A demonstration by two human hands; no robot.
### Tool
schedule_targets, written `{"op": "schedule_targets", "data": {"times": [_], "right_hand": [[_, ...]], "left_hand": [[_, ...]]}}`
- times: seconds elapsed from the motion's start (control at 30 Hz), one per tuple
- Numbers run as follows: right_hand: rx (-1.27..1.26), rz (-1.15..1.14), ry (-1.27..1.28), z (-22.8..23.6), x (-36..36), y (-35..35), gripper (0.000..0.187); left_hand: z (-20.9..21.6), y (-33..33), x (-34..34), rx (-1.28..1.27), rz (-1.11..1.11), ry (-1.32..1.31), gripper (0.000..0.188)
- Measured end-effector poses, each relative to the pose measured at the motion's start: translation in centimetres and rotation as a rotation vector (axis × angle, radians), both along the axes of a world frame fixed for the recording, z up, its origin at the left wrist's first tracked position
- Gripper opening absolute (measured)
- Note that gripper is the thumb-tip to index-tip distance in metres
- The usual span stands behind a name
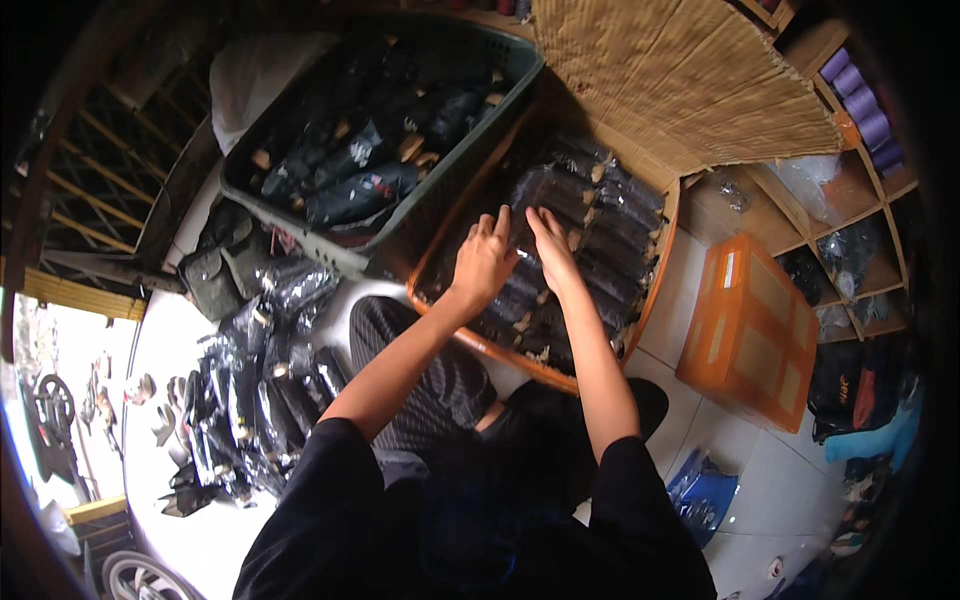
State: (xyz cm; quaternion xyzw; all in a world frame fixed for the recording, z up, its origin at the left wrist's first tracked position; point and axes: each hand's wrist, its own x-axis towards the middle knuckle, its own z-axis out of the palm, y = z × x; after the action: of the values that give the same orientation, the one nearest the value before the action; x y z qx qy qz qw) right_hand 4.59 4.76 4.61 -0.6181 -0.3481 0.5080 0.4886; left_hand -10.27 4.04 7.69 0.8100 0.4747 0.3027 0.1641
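Note:
My left hand (484, 262) and my right hand (553, 252) are over an open cardboard box edged with orange tape (545, 373). Inside lie rows of dark, elongated bundles (612, 238) in clear, shiny plastic, with small tan pieces showing at their ends. The left hand's fingers point away from me, slightly bent. On the right, the fingers are stretched, with the palm turned toward the other hand. Both hands rest at the bundles, a dark wrapped one lying in the narrow gap between them; neither visibly grips it. Part of the contents is hidden beneath my hands.
A large dark green basket (375, 262) of similar packets stands at the upper left. More wrapped packets (255, 400) lie on the floor to my left. The raised cardboard flap (690, 80) leans beyond the box. An orange-taped carton (750, 330) and wooden shelves (790, 205) are at right.

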Motion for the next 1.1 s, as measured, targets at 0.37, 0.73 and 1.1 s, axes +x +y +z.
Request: {"op": "schedule_targets", "data": {"times": [0.37, 0.73, 1.1], "right_hand": [[0.182, -0.051, -0.346, -5.3, -1.6, 12.8, 0.043], [-0.11, 0.004, -0.362, -5.4, -3.6, 11.8, 0.069], [-0.038, -0.06, -0.539, -5.1, -5.8, 11.1, 0.071]], "left_hand": [[-7.9, 9.9, 0.7, 0.143, 0.077, 0.306, 0.035], [-6.7, 2.4, -4.1, -0.089, 0.086, 0.41, 0.061], [-6.8, 0.6, -6.6, -0.104, -0.019, 0.685, 0.06]]}}
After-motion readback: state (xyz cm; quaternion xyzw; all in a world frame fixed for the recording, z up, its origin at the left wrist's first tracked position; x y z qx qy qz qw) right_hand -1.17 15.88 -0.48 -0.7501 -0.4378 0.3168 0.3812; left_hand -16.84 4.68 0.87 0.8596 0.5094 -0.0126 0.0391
